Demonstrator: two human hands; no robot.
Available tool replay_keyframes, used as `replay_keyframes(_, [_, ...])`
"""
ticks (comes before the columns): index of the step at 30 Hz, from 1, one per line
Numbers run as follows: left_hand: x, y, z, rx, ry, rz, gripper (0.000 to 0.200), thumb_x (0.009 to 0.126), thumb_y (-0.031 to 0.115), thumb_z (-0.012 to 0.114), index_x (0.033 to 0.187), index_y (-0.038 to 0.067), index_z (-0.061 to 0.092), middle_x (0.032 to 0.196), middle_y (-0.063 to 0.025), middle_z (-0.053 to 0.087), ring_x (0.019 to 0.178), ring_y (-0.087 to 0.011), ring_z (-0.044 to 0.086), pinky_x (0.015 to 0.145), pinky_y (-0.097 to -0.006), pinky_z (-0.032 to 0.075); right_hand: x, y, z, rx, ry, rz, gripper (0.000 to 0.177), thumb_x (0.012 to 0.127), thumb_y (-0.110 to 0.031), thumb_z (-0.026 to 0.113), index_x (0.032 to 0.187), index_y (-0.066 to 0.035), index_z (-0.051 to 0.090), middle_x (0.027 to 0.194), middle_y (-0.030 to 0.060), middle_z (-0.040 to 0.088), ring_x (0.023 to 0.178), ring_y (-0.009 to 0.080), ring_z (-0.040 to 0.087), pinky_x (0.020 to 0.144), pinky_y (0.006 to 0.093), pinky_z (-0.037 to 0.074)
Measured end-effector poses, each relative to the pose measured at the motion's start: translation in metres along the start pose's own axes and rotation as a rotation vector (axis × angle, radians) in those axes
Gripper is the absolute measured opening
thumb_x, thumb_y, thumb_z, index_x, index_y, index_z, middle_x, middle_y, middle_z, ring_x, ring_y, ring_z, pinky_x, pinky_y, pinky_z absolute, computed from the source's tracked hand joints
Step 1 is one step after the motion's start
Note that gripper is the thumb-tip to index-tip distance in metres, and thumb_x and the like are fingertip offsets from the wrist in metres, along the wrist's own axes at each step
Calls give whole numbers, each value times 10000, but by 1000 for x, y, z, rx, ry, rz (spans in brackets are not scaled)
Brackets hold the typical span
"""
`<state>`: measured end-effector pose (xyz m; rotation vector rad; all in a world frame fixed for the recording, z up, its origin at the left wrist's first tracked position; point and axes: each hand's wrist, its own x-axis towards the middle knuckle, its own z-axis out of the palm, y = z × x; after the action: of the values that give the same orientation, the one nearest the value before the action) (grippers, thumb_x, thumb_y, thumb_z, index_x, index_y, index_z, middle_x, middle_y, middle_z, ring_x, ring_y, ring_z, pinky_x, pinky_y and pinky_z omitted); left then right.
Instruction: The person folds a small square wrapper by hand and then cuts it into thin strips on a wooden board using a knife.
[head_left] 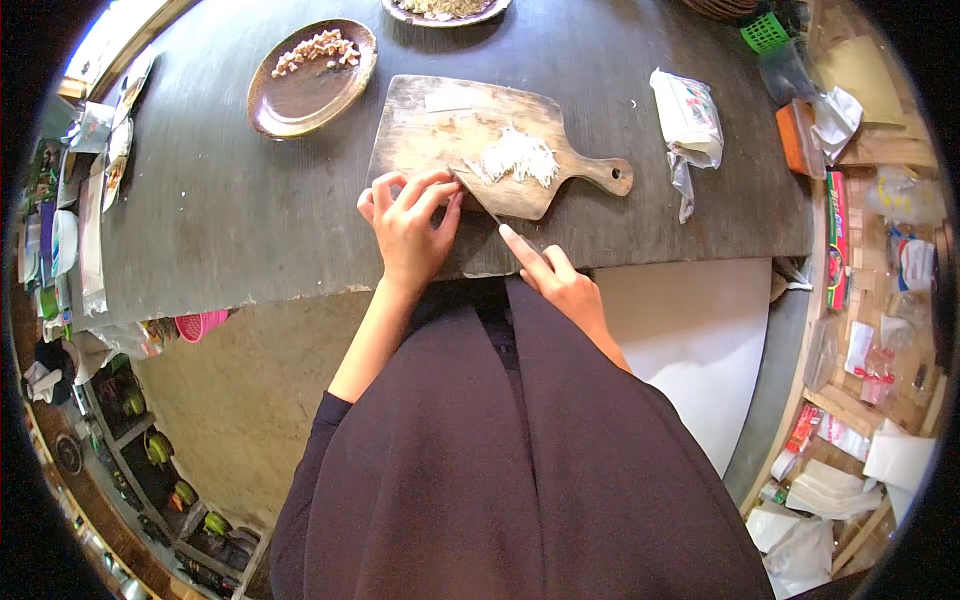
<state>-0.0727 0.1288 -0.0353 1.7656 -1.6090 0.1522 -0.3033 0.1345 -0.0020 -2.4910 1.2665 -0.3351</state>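
My right hand [568,292] grips a knife [482,203], its index finger stretched along the back. The blade points away to the left over the near edge of a wooden cutting board [420,130]. By the blade's tip, my left hand [412,228] has its fingers curled at the board's near-left edge; whatever they press on is hidden. Thin white shreds [518,158] lie heaped on the board near its handle. A flat pale piece [447,101] rests toward the board's far side.
Up left on the dark table [200,210] stands a brown plate [285,112] with small diced pieces [318,50]. Another plate [447,20] of crumbly food is at the far edge. A white plastic packet [688,120] lies right of the board. Shelves with packages [880,370] line the right side.
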Motion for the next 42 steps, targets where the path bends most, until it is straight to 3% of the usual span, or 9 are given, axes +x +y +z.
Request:
replay_keyframes(2, [0,-2,0,9,1,2,142,807,226,808,945,224,771,1104,119,727,1070,-224,540,996,-441,312,1,-3,-2,-5,13,-10,650,965,-223,667,1543,-418,444,877,82,512,546,279,648,516,407,583])
replay_keyframes(4, [0,-2,0,1,-2,0,149,806,225,809,950,230,771,1108,120,725,1070,-223,538,998,-440,312,-5,-6,-10,53,-124,112,665,963,-147,649,1549,-388,445,936,93,540,707,360,675,651,479,560])
replay_keyframes(5, [0,-1,0,2,-3,-2,149,806,225,809,950,230,771,1108,120,725,1070,-223,538,998,-440,312,-8,-4,-11,54,-126,111,665,963,-147,649,1549,-388,445,936,93,540,707,360,675,651,479,560])
replay_keyframes(7, [1,0,0,3,9,1,150,809,227,810,953,235,770,1109,123,723,1067,-224,539,998,-439,311,-15,2,-12,13,-43,33,652,966,-217,666,1543,-424,444,879,77,503,574,285,654,537,426,580])
replay_keyframes(17, [2,1,-1,5,8,-5,144,812,227,808,951,229,769,1097,116,729,1062,-223,541,999,-435,309,-14,2,-14,115,-50,41,660,975,-220,659,1559,-413,419,897,96,501,598,312,656,561,461,558])
replay_keyframes(28, [1,2,-2,11,-8,-24,156,800,202,832,947,215,783,1111,122,747,1084,-229,542,1005,-411,317,-3,2,-1,9,-8,0,651,975,-214,649,1551,-424,431,856,72,490,558,274,646,526,404,585])
replay_keyframes(42, [1,2,-2,23,1,-25,156,816,237,832,965,239,787,1100,112,736,1106,-231,543,1014,-421,308,-14,7,-12,28,-6,34,660,956,-226,673,1539,-435,446,883,59,519,585,275,655,549,413,588])
